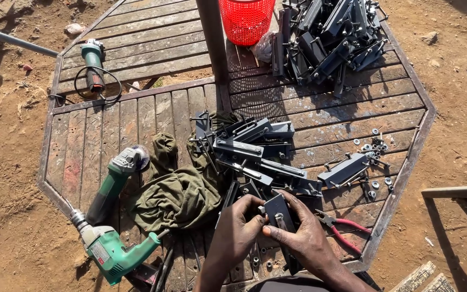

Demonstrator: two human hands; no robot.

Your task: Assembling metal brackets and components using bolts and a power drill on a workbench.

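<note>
Both my hands meet low in the head view over an octagonal wooden table (pixel 352 116). A dark metal bracket (pixel 278 210) with a bolt through it is gripped between them. My left hand (pixel 237 230) pinches its left edge with thumb and fingers. My right hand (pixel 304 235) wraps the bracket's lower and right side. Just beyond my hands lies a heap of similar black metal brackets (pixel 255 154) with bolts sticking out.
Red-handled pliers (pixel 347 230) lie right of my hands; loose nuts and washers (pixel 377 148) and a lone bracket (pixel 344 170) lie further right. A green drill (pixel 112 251), two green angle grinders (pixel 115 181) (pixel 93 65), an olive cloth (pixel 177 192), a red basket (pixel 246 20) and a second bracket pile (pixel 331 38) occupy the table.
</note>
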